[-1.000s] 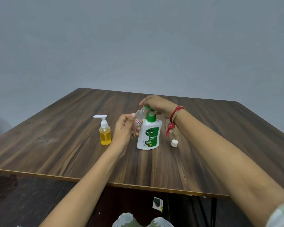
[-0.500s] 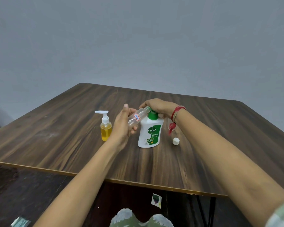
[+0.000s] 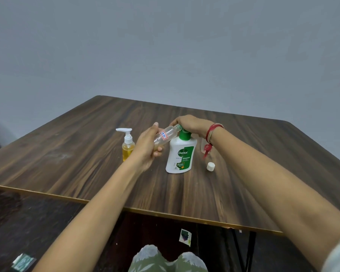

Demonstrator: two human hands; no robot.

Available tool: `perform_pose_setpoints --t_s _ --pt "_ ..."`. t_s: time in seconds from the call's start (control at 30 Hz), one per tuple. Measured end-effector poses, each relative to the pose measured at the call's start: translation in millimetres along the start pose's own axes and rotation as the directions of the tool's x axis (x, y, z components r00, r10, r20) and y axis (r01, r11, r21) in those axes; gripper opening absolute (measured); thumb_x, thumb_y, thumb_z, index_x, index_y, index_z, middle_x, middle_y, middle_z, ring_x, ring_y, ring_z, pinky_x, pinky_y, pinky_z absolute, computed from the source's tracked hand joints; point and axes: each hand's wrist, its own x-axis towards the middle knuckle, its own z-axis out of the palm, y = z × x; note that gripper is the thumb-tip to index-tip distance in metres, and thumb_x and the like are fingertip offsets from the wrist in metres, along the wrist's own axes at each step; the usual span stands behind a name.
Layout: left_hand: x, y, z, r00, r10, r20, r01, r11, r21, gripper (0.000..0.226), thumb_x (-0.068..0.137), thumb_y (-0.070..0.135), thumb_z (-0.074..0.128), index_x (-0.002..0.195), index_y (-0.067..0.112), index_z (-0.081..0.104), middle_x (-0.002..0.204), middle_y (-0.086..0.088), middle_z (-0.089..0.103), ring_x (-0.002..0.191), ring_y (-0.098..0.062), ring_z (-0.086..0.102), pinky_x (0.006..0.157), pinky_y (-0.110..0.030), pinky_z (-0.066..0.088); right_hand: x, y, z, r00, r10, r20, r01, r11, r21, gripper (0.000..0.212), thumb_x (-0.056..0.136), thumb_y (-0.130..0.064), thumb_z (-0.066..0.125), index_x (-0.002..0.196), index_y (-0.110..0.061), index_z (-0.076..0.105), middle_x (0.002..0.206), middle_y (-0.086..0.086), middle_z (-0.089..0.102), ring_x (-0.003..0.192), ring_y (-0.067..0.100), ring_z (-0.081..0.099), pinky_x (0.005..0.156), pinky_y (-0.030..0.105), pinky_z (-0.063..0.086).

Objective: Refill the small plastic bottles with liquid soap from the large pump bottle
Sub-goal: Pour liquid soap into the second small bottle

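Note:
The large white pump bottle [image 3: 180,154] with a green pump and label stands mid-table. My right hand [image 3: 190,124] lies over its pump head, fingers curved down on it. My left hand [image 3: 147,147] grips a small clear bottle [image 3: 166,136] by its base, tilted so its open neck sits by the pump's nozzle. The small bottle carries a red-and-white sticker and looks nearly empty. Its white cap [image 3: 210,166] lies on the table to the right of the pump bottle.
A small pump bottle of yellow liquid [image 3: 128,147] stands left of my left hand. Another small clear bottle [image 3: 204,147] is partly hidden behind my right wrist. The wooden table [image 3: 67,154] has its front edge close to my knees.
My left hand has tipped the small clear bottle from near upright to a steep slant, bringing its mouth up to the nozzle. My right hand stays on the pump head.

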Motion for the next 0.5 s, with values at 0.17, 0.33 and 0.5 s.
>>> perform_pose_setpoints --t_s 0.17,0.33,0.5 --pt "3.5 1.2 1.3 0.998 -0.018 -0.058 0.022 0.998 0.060 0.042 0.101 0.046 0.033 0.080 0.015 0.052 0.069 -0.001 0.051 0.032 -0.003 0.031 0.030 -0.013 0.018 -1.0 2.7 -0.8 0.999 -0.032 -0.019 0.032 0.999 -0.009 0.039 0.095 -0.005 0.031 0.119 -0.002 0.061 0.113 0.019 0.061 0.101 0.032 0.057 0.087 0.035 0.047" --pt "4.5 1.2 -0.3 0.998 -0.036 -0.056 0.036 0.999 -0.006 0.045 0.098 0.051 0.037 0.077 0.014 0.052 0.073 -0.003 0.055 0.034 -0.002 0.034 0.031 -0.012 0.019 -3.9 1.1 -5.0 0.999 -0.017 0.029 0.018 1.000 -0.026 0.041 0.097 -0.005 0.027 0.124 -0.003 0.058 0.112 0.018 0.057 0.092 0.021 0.048 0.075 0.028 0.045" --pt "1.1 4.4 -1.7 0.995 -0.048 -0.084 0.039 0.994 -0.102 0.031 0.095 0.040 0.051 0.080 0.013 0.052 0.072 0.000 0.055 0.036 -0.002 0.037 0.031 -0.011 0.024 0.3 5.6 2.2 1.000 -0.031 -0.003 0.031 0.999 -0.011 0.042 0.095 -0.002 0.028 0.123 -0.002 0.059 0.114 0.020 0.061 0.093 0.021 0.051 0.078 0.027 0.043"
